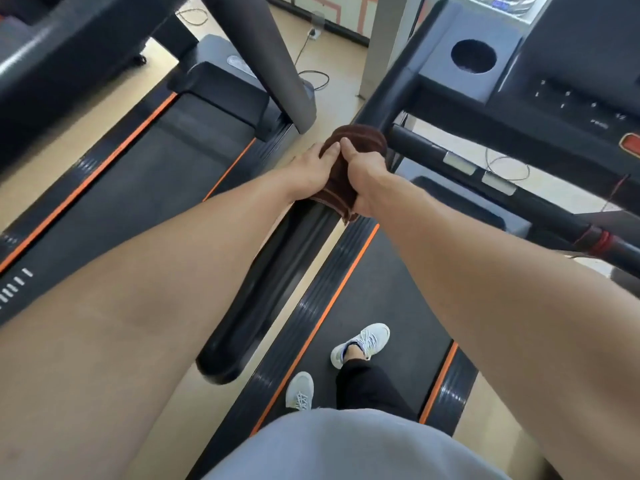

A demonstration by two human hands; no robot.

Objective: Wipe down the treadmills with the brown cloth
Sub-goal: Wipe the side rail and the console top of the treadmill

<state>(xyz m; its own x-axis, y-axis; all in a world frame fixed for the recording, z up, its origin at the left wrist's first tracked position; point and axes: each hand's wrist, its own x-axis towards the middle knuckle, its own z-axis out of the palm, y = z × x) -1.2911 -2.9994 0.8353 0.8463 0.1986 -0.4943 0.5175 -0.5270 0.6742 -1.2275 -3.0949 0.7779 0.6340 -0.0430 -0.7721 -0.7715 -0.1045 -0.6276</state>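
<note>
The brown cloth [349, 161] is wrapped over the black left handrail [277, 282] of the treadmill I stand on. My right hand [365, 178] grips the cloth around the rail, thumb on top. My left hand [311, 171] lies against the cloth's left side with its fingers laid over it. The rail's near end sticks out bare toward me. The treadmill's belt [377, 306] lies under my white shoes.
The console [571, 91] with a round cup holder [473, 56] is at the upper right, with a black crossbar [502, 181] below it. A second treadmill [145, 161] stands to the left. Cables lie on the tan floor [332, 98] between them.
</note>
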